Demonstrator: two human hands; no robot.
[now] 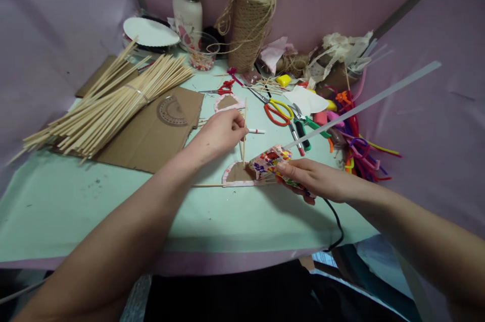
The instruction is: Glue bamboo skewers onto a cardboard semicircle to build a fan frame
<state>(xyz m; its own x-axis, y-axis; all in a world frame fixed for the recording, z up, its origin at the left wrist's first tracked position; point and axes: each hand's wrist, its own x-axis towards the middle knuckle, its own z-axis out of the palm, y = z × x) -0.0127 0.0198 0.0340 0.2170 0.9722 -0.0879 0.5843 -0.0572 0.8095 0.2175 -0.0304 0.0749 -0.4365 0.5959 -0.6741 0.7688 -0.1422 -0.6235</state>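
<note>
My left hand [223, 132] pinches a thin wooden stick [244, 153] that stands roughly upright, its lower end at a cardboard half-circle [237, 174] edged in pale pink. A white rod with a red band [257, 131] shows beside those fingertips; whether they hold it is unclear. My right hand [312, 178] is wrapped round a flower-patterned glue gun [270, 159], whose nozzle end is close to the half-circle. From its back a long translucent glue stick [364, 109] sticks out up and right. Another wooden stick [208, 185] lies along the half-circle's straight edge.
On the left, a bundle of wooden sticks [125, 97] lies on brown cardboard [151, 140] beside a protractor [172, 111]. Behind are a bottle [187, 14], a plastic cup [200, 54] and twine [252, 24]. Scissors [278, 110], green-handled cutters [316, 126] and pipe cleaners [364, 155] lie right.
</note>
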